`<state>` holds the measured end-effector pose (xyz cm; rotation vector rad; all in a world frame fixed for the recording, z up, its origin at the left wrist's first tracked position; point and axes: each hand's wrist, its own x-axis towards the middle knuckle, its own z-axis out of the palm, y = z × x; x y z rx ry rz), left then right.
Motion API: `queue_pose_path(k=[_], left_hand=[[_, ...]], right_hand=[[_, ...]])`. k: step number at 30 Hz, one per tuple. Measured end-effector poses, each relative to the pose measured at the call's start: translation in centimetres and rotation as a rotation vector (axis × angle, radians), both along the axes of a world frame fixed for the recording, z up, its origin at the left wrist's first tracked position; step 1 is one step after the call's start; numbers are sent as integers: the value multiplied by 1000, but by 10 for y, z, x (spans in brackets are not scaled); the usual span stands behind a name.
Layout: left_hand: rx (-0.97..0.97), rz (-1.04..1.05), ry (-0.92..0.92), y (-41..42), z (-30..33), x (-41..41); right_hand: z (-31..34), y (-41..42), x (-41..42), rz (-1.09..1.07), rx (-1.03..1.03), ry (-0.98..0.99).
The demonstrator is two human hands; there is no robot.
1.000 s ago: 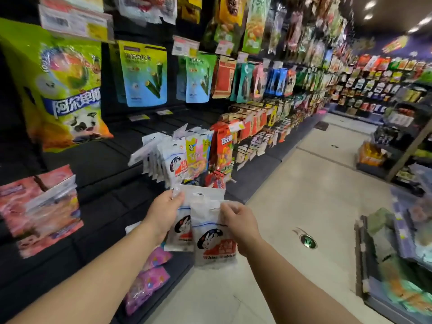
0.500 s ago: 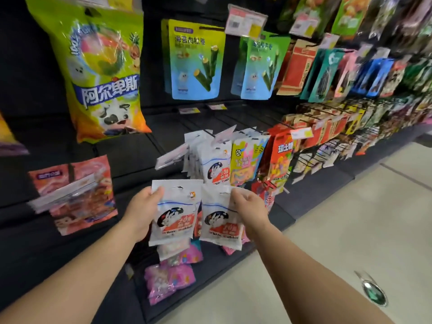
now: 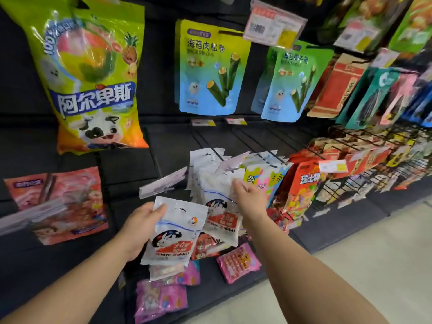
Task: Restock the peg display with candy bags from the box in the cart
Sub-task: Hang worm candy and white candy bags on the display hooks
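My left hand (image 3: 138, 226) grips a white candy bag (image 3: 175, 231) by its top left corner, thumb over the front, and a second bag of the same kind seems to hang behind it, its lower edge showing beneath. My right hand (image 3: 249, 197) is up at the peg, its fingers (image 3: 238, 183) loosely curled at the top of another white bag (image 3: 221, 213); I cannot tell whether they pinch it or only steady it, nor whether its hole is on the peg yet. That bag hangs at the front of the row of white bags (image 3: 205, 164) already on the hook, just left of a yellow and blue pack (image 3: 264, 178) and below the peg's price tag (image 3: 233, 161). The box and the cart are out of sight. I judge I am in the middle of hanging: one bag going on, more waiting in my left hand. The next move calls for finding the slot in the bag's header, lining it with the peg tip under the tag, and sliding it back against the others, then passing the next bag across. A large green bag (image 3: 91, 76) hangs up to the left, well apart.
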<state>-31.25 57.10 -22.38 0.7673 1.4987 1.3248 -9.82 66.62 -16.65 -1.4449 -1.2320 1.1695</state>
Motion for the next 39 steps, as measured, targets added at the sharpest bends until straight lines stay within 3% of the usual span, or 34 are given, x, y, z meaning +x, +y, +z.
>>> queue_pose_path(k=[19, 24, 27, 33, 39], left_hand=[[-39, 374, 38, 7, 2, 85], [-45, 387, 84, 19, 14, 103], [-37, 360, 93, 31, 18, 113], [4, 380, 117, 70, 31, 136], [-17, 494, 151, 97, 36, 138]], right_hand=[[-24, 89, -8, 239, 41, -176], [-26, 89, 2, 161, 25, -56], [-25, 83, 21, 87, 84, -85], [-26, 63, 34, 493, -34, 55], [-5, 86, 22, 433, 20, 11]])
